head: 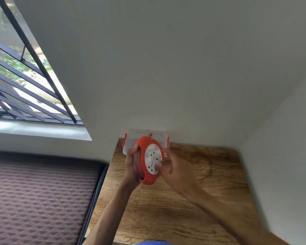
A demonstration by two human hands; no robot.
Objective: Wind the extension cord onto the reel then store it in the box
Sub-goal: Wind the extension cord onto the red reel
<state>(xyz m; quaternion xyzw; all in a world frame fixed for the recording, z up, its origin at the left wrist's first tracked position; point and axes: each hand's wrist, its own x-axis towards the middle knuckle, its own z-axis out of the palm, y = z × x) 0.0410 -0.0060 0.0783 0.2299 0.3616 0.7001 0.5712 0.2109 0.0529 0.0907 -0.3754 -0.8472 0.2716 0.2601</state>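
my left hand (132, 162) was closed around the rim of the orange cord reel (149, 160), holding it upright above the wooden table (166, 209). my right hand (173, 167) sat against the white socket face, fingers curled at the winding knob; it was blurred, so i could not tell how firmly it gripped. beyond the reel, touching the wall, stood the clear storage box (140, 137) with orange latches. to the right of my right hand, a loose loop of orange extension cord (204, 164) lay on the table, not yet wound.

risk, as i judged it: the slack loop could kink or snag at the reel slot if fed unguided. a weak left-hand hold could let the reel twist and spill turns. cramming a part-wound reel into the box could foul the lid.
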